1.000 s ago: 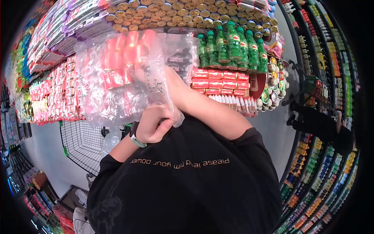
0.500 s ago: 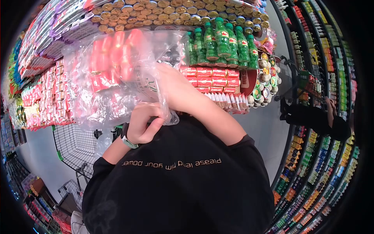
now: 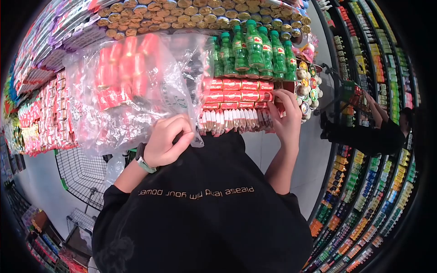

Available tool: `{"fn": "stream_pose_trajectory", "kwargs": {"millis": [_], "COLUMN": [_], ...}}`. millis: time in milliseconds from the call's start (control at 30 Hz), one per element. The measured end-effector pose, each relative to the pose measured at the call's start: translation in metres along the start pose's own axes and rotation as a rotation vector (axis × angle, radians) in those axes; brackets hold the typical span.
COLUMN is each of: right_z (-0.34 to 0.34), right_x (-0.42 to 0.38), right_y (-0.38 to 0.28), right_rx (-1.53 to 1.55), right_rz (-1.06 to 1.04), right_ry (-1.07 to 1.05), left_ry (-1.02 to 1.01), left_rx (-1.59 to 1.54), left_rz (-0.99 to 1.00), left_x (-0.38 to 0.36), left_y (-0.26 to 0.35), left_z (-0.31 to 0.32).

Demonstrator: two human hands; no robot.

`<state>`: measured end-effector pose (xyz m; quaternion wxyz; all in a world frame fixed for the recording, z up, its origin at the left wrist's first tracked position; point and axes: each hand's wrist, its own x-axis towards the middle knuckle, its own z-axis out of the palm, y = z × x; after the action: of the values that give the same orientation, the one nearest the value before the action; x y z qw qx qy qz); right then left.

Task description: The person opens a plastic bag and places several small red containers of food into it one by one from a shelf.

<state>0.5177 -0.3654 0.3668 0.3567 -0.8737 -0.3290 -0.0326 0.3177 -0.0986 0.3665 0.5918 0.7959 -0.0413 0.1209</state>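
Note:
My left hand (image 3: 170,140) is closed on the edge of a large clear plastic bag (image 3: 123,129), in front of my chest. Red cans (image 3: 125,66) show through the bag's plastic. At the right end of the stacked red cans (image 3: 232,96), my right hand (image 3: 287,111) has its fingers curled at the last can; whether it grips that can is hard to tell. Green bottles (image 3: 254,48) stand upright behind the stack. A row of small white-and-red packets (image 3: 234,119) lies in front of it.
Gold-topped cans (image 3: 182,16) fill the back of the display. Round-lidded jars (image 3: 307,88) stand at its right end. A wire shopping cart (image 3: 82,170) is at the lower left. Another person (image 3: 364,136) stands at the right beside tall shelves (image 3: 364,195).
My right hand has come out of the plastic bag and moved right to the end of the stacked red cans. My left hand still holds the bag's edge.

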Motion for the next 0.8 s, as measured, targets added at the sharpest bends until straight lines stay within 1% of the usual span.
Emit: {"fn": "stream_pose_trajectory", "kwargs": {"millis": [100,167,267,367,433,533,633,733,767,800], "right_z": [0.002,0.005,0.007,0.007,0.006,0.004,-0.004,-0.006,-0.010,-0.007], "right_x": [-0.002,-0.001,-0.003,-0.004,-0.004,-0.005,-0.008,-0.011,-0.013,-0.011], "right_y": [-0.007,-0.007,-0.003,0.000,-0.002,0.001,-0.008,-0.018,-0.025,-0.031], "right_rx": [-0.017,-0.021,-0.032,-0.028,-0.010,-0.127,-0.135,0.139,0.292,0.547], "right_rz": [0.013,0.019,0.018,0.008,0.010,-0.122,-0.074,0.004,0.137,0.172], "right_ry": [-0.043,-0.035,-0.028,-0.019,-0.024,-0.024,-0.049,0.020,-0.050,-0.118], "left_ry": [-0.023,-0.041,-0.025,0.083,0.123,0.179,0.197,0.199,0.198,0.200], "left_rx": [-0.007,0.007,0.048,-0.024,-0.007,0.038,0.071,0.081,0.081,0.069], "left_rz": [-0.057,-0.095,-0.025,0.101,0.132,0.173,0.226,0.245,0.245,0.237], "left_x": [0.004,0.005,0.001,-0.004,-0.009,-0.011,-0.008,-0.008,-0.008,-0.008], "left_y": [0.002,0.004,0.003,0.004,0.004,0.007,0.009,0.011,0.012,0.013], "left_z": [0.000,-0.002,-0.004,-0.005,-0.009,-0.010,-0.011,-0.011,-0.011,-0.011]}}
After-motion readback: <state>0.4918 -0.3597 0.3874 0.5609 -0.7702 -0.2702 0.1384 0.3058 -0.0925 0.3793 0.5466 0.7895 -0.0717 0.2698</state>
